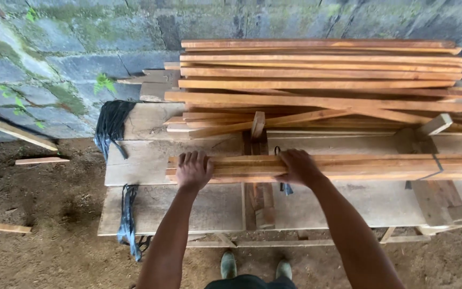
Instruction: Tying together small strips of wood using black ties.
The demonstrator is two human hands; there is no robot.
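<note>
A bundle of thin wooden slats [348, 167] lies lengthwise across the middle of the rough plank bench [151, 155], its left end near the bench's left edge. The left hand [193, 170] presses flat on that left end, fingers spread slightly apart over the top of the slats. The right hand [298, 167] rests on the bundle nearer the bench's middle, fingers curled over its far side. A larger stack of slats [322, 80] sits along the back edge by the mossy block wall [54, 53]. Black plastic strips [112, 123] hang at the left edge. Green boots [252, 265] stand on the dirt floor [44, 214] below the front edge.
</note>
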